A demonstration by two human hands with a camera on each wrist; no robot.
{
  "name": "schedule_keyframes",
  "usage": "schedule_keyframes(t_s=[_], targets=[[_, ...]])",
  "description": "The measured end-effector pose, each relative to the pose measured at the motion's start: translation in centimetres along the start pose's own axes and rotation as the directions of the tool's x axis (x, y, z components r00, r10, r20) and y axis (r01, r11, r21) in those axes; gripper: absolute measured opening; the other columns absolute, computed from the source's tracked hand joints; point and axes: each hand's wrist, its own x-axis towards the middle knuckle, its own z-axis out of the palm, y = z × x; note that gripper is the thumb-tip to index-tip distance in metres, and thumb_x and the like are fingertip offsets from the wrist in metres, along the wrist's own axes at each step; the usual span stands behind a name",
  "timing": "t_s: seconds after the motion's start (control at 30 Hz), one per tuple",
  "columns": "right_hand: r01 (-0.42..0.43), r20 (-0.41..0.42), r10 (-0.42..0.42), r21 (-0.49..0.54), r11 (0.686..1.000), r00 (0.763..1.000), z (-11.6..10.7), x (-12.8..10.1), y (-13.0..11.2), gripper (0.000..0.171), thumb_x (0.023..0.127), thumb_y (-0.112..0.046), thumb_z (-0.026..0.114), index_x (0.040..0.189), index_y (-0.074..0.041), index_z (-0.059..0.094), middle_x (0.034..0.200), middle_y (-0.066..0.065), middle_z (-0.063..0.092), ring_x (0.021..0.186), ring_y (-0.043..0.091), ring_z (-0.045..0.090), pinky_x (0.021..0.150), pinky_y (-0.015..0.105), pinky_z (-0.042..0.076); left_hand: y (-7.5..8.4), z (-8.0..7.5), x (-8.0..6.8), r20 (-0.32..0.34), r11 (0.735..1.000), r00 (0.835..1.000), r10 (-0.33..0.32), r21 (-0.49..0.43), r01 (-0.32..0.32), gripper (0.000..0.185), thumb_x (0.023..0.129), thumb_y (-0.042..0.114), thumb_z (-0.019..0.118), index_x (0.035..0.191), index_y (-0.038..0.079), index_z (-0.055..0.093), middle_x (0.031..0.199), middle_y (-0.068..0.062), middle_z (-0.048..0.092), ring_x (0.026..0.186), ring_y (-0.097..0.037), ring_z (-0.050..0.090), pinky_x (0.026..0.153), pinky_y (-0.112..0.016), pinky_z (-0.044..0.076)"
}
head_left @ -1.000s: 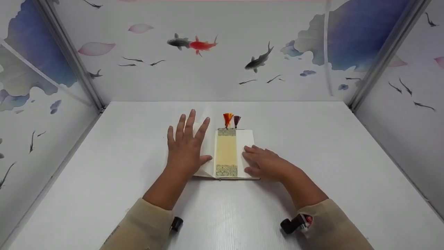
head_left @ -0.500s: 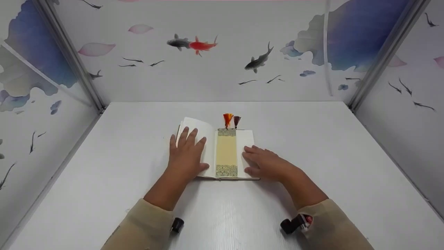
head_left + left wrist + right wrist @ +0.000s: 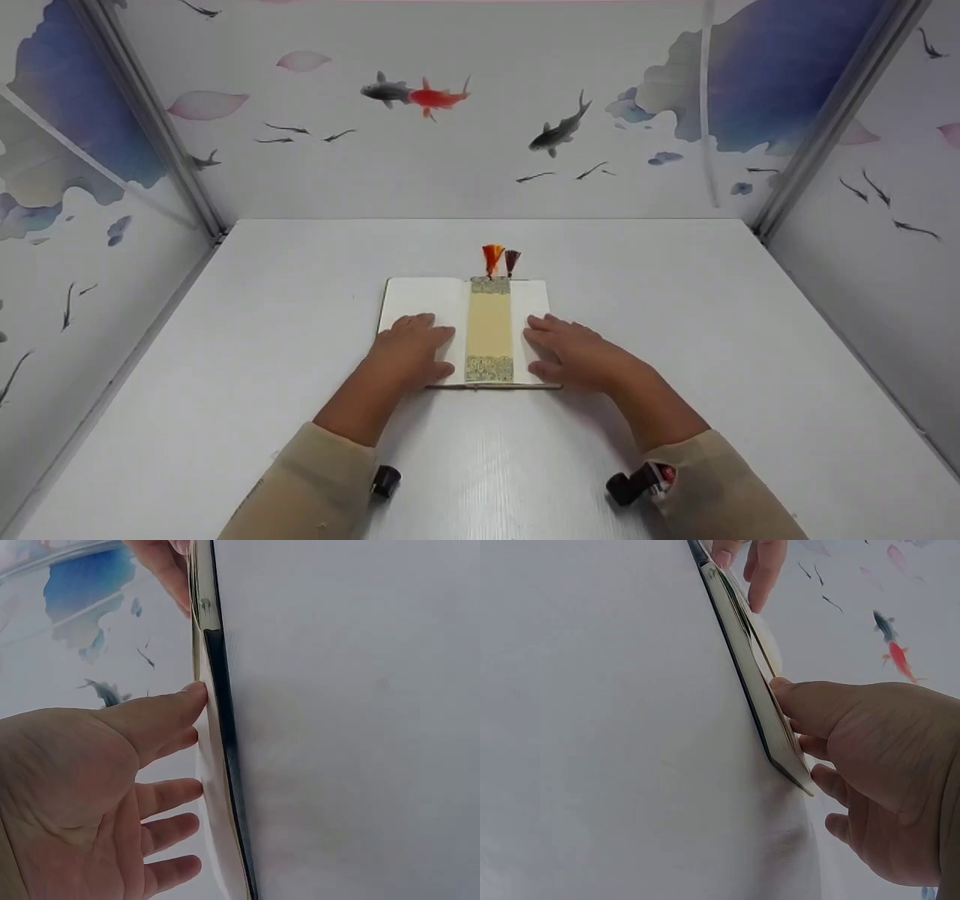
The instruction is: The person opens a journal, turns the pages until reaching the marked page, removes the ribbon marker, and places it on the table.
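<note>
An open notebook (image 3: 424, 295) with white pages and a dark cover lies flat on the table. Along its right page, beside the fold, lies a tan bookmark (image 3: 490, 324) with patterned bands at both ends. Two tassels, one orange (image 3: 492, 258) and one dark (image 3: 512, 262), stick out past the top edge. My left hand (image 3: 405, 349) rests on the left page, fingertips touching the paper. On the right page my right hand (image 3: 574, 351) rests with its fingertips near the bookmark. In the left wrist view, the left thumb and fingers (image 3: 171, 795) are spread against the page.
The notebook sits mid-table on a white tabletop (image 3: 480, 457). White panels printed with fish and petals stand behind and at both sides, such as the back wall (image 3: 480, 180). A black wrist-camera mount (image 3: 630, 487) hangs beside the right sleeve.
My left hand has slid down toward me over the left page. That page, lifted at first, now lies flat. The right hand and the bookmark stay in place.
</note>
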Motion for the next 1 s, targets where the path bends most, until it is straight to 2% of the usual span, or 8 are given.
schedule_keyframes(t_s=[0.13,0.27,0.73,1.0], targets=[[0.005,-0.006,-0.005,-0.003,1.0,1.0,0.1,0.1,0.0,0.073,0.108,-0.042,0.062,0.17,-0.018,0.032,0.181,0.0,0.022,0.17,0.031,0.014,0.136,0.059,0.019,-0.3,0.0,0.2,0.066,0.999,0.998,-0.015,-0.043,0.018,0.065,0.102,0.037,0.073,0.161,0.023,0.051,0.174,-0.014,0.037,0.162,-0.039,0.034,0.129,-0.061,0.034],[0.005,-0.01,-0.005,0.0,1.0,1.0,0.0,0.0,-0.1,0.073,0.108,-0.043,0.062,0.17,-0.018,0.032,0.181,-0.001,0.023,0.17,0.031,0.014,0.136,0.058,0.018,-0.5,-0.1,0.3,0.096,0.997,0.995,-0.018,-0.072,0.025,0.065,0.102,0.035,0.073,0.162,0.022,0.05,0.174,-0.013,0.037,0.161,-0.04,0.035,0.129,-0.061,0.035],[-0.024,-0.023,0.023,-0.031,0.999,0.999,0.0,0.1,-0.4,0.069,0.107,-0.04,0.064,0.168,-0.019,0.038,0.179,0.0,0.029,0.169,0.032,0.02,0.136,0.058,0.02,-0.3,-0.2,1.0,0.145,0.999,0.989,-0.03,-0.03,0.035,0.065,0.102,0.037,0.072,0.162,0.024,0.05,0.174,-0.011,0.038,0.162,-0.038,0.035,0.131,-0.056,0.032],[-0.061,-0.087,0.057,-0.042,0.997,0.995,-0.3,1.5,-1.8,0.062,0.107,-0.045,0.061,0.164,-0.022,0.047,0.175,0.0,0.039,0.165,0.031,0.031,0.134,0.058,0.026,-0.2,-0.4,0.9,0.143,0.999,0.989,-0.028,-0.042,0.035,0.064,0.102,0.037,0.072,0.161,0.024,0.051,0.175,-0.011,0.037,0.163,-0.038,0.034,0.132,-0.055,0.031]])
